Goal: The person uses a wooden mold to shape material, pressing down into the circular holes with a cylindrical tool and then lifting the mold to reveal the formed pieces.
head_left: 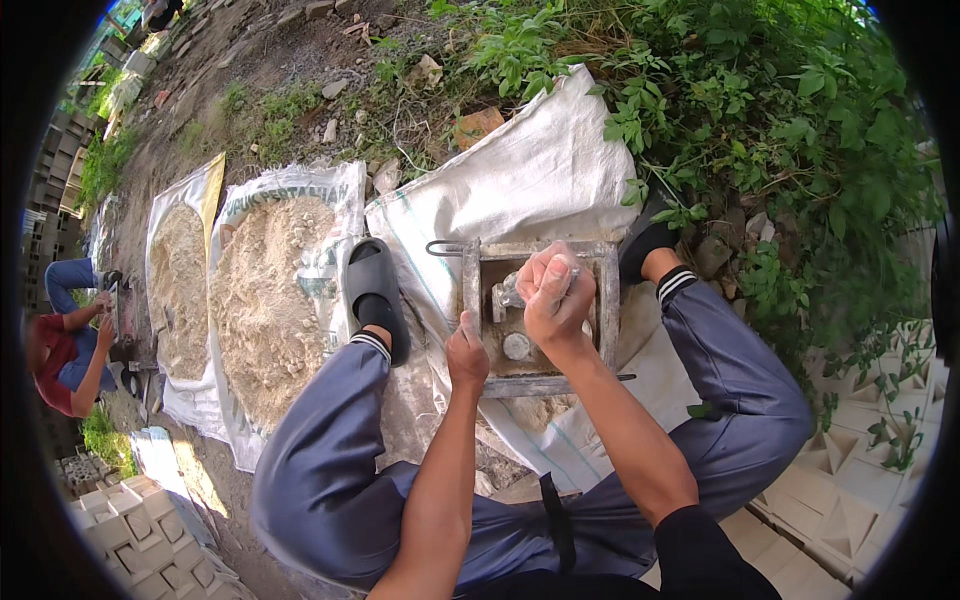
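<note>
Between my feet stands a square, dust-caked metal mould frame (540, 386) with raised shapes inside, one of them a pale round disc (516, 346). My left hand (467, 352) is closed around the left side bar of the frame, thumb up. Over the frame's inside, my right hand (556, 292) makes a fist and is coated in pale powder. What it holds, if anything, is hidden by the fingers. Part of the frame's inside lies behind this hand. A bent metal loop (446, 247) sticks out at the frame's upper left corner.
A white woven sack (510, 190) lies under the frame. To the left, pale powder (272, 300) is heaped on spread sacks. Leafy plants (760, 120) crowd the right. Stacked pale patterned blocks (150, 545) stand lower left. Another person (70, 360) sits at far left.
</note>
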